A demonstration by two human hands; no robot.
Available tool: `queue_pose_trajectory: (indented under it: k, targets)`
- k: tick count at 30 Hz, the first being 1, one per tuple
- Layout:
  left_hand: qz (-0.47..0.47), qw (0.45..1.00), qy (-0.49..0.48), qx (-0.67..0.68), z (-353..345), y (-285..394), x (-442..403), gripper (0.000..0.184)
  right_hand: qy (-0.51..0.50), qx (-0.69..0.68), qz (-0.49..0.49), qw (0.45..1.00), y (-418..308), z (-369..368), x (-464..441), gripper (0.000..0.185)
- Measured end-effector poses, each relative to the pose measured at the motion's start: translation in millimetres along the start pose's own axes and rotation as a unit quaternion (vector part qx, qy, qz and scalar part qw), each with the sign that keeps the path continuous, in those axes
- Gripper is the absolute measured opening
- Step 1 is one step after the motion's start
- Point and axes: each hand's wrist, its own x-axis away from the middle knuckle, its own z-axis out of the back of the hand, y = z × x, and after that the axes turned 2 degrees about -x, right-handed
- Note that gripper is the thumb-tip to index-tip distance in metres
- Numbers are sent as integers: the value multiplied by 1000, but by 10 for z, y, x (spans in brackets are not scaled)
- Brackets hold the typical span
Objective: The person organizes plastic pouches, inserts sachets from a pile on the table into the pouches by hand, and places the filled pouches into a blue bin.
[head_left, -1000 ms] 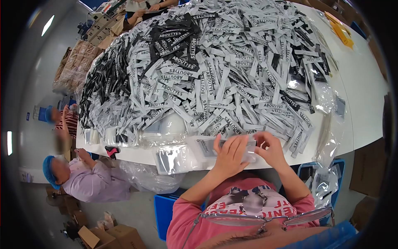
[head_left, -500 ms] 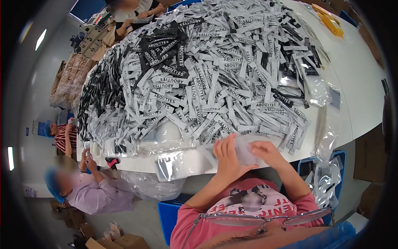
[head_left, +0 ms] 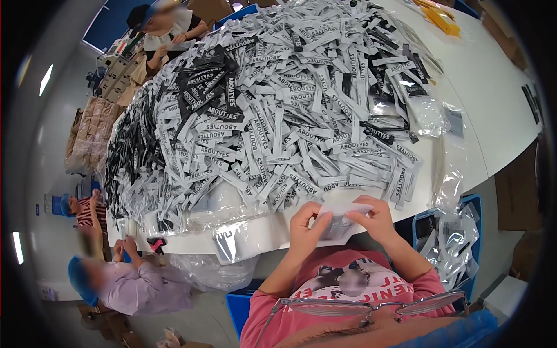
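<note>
Our hands, seen in the head view, are both closed in a pinch: the left hand [head_left: 306, 223] and the right hand [head_left: 376, 221] grip a pale, flat, plastic-looking pouch with a grey lower panel [head_left: 339, 229] between thumbs and fingers, one from each side. We have it raised in front of the chest, by the near edge of the white, smooth worktop [head_left: 484, 116]; whether its mouth is open, and whether anything lies inside, we cannot tell. To handle it well, we would do best with thumbs level and a light, even pinch, since film this thin probably creases or slips if one side pulls harder than the other. Our thumbs lie across its front while the fingers go behind, a sound hold for flattening the sheet, provided we spread the pull outward and leave the printed panel unpressed. Just beyond our fingers spreads the broad heap of slim, white and black lettered packets [head_left: 293, 122], so we should mind that the knuckles do not drag loose ones along. To our left, a flat, glossy, clear plastic bag stack [head_left: 253, 239] sits at the worktop's edge, and to our right stands a blue plastic bin [head_left: 476, 204] holding crumpled clear bags [head_left: 449, 255]; our elbows had best stay clear of both.
</note>
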Motion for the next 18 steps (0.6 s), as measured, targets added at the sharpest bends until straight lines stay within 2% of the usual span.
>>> queue_pose_trajectory:
  k: [3,6,7,10,13,16,18]
  targets:
    - [26,1000,-10,-14,-95,142,17,9,-6,34,92,995,-2,0,20,13]
    - [-34,990,-50,-127,-55,174,14,12,-14,89,154,984,-60,-2,61,13]
    - [-70,984,-37,-162,-78,187,23,13,-10,111,167,980,-84,6,75,13]
    - [-21,992,-28,-123,-127,166,70,14,-2,29,89,996,-34,5,153,13]
    - [30,996,-26,-80,-145,100,81,12,6,-13,58,998,13,111,242,12]
    - [-35,994,-39,-91,-183,36,98,12,46,109,154,981,62,138,351,9]
    - [-19,998,-58,-35,-222,-45,115,13,56,162,203,964,10,211,412,9]
